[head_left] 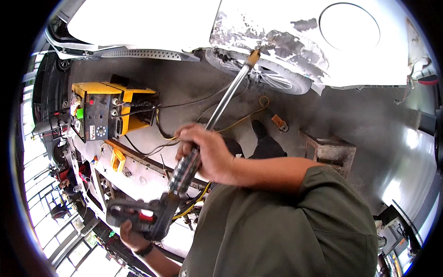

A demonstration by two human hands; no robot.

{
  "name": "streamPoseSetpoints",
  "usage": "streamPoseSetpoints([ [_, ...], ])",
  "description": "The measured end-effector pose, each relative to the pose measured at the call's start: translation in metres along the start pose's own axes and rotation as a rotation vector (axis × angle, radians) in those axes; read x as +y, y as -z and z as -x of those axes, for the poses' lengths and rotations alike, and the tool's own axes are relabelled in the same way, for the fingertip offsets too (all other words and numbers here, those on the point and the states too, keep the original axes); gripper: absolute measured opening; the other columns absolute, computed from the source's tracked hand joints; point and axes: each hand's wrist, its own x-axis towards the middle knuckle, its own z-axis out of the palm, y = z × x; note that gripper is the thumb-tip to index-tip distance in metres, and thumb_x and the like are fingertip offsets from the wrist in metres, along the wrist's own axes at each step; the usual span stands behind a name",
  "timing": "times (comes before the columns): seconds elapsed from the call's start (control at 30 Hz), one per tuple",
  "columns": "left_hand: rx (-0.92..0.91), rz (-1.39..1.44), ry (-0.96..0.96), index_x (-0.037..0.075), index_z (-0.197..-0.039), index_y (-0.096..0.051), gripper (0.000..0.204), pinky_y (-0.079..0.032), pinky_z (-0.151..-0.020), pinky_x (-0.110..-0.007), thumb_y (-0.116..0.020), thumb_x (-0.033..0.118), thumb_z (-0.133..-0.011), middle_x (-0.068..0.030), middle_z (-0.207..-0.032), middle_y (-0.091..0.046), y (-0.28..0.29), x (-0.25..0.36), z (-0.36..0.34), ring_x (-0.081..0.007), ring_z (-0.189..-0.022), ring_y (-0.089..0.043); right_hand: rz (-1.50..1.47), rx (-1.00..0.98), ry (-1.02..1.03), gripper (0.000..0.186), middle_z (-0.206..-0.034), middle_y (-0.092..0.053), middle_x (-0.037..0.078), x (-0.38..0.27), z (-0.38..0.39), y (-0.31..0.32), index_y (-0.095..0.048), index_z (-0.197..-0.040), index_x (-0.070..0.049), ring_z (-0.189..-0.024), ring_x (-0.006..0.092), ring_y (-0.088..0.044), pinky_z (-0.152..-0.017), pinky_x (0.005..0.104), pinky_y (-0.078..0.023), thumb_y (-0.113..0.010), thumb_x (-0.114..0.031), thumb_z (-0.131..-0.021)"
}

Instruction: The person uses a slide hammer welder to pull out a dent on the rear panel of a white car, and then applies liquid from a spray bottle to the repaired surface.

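I hold a long slide-hammer dent puller (228,96), with a bright metal shaft and a black pistol-grip body. My left hand (134,237) is closed around the grip, near the red trigger. Farther along, my right hand (210,152) wraps the tool at the upper end of its ribbed dark sliding weight (185,170). The brass-coloured tip (253,57) reaches the lower edge of a white car's scraped, dented panel (295,46), just above the wheel (279,79). Whether the tip is fixed to the metal cannot be made out.
A yellow and black welding machine (108,111) stands at left, its cables crossing the floor. A small worn metal stool (330,150) and an orange tool (279,123) are at right. A white bench (143,180) with a yellow meter (118,159) lies at lower left.
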Motion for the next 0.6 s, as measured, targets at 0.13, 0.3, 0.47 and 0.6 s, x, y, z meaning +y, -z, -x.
streamPoseSetpoints([
  [0.13,-0.014,-0.086,-0.002,0.000,-0.122,-0.055,0.051,-0.051,-0.098,-0.045,-0.062,0.019,-0.075,-0.0117,-0.111,-0.062,0.019,-0.006,0.009,-0.0309,-0.107,-0.062,0.022,-0.019,-0.060,0.020,-0.071,-0.051,0.002,-0.007,-0.004,-0.007,-0.058,-0.105,-0.003,-0.071,0.0190,-0.056,-0.075,0.0375,-0.049,-0.057,-0.018,-0.092],
  [0.3,-0.127,0.013,-0.008,0.000,-0.120,-0.053,0.044,-0.048,-0.097,-0.041,-0.063,0.019,-0.080,-0.0106,-0.109,-0.059,-0.021,-0.035,-0.002,-0.0270,-0.106,-0.059,0.094,0.037,0.013,0.019,-0.069,-0.053,0.001,-0.037,-0.013,0.000,-0.057,-0.105,-0.004,-0.070,0.0192,-0.058,-0.073,0.0403,-0.051,-0.059,-0.019,-0.093],
  [0.47,-0.162,0.010,0.031,0.002,-0.112,-0.052,0.040,-0.048,-0.096,-0.041,-0.065,0.019,-0.079,-0.0113,-0.105,-0.057,-0.046,-0.037,-0.012,-0.0279,-0.103,-0.059,0.074,0.035,0.020,0.019,-0.068,-0.053,0.001,-0.055,-0.017,0.002,-0.059,-0.101,-0.004,-0.069,0.0194,-0.058,-0.074,0.0407,-0.051,-0.061,-0.021,-0.092],
  [0.6,-0.126,-0.028,0.014,0.001,-0.111,-0.052,0.039,-0.049,-0.095,-0.042,-0.065,0.019,-0.079,-0.0113,-0.105,-0.057,-0.041,-0.034,-0.014,-0.0286,-0.103,-0.059,0.058,0.019,-0.003,0.020,-0.067,-0.052,0.001,-0.053,-0.021,0.002,-0.059,-0.102,-0.004,-0.069,0.0199,-0.057,-0.075,0.0405,-0.051,-0.061,-0.021,-0.091],
])
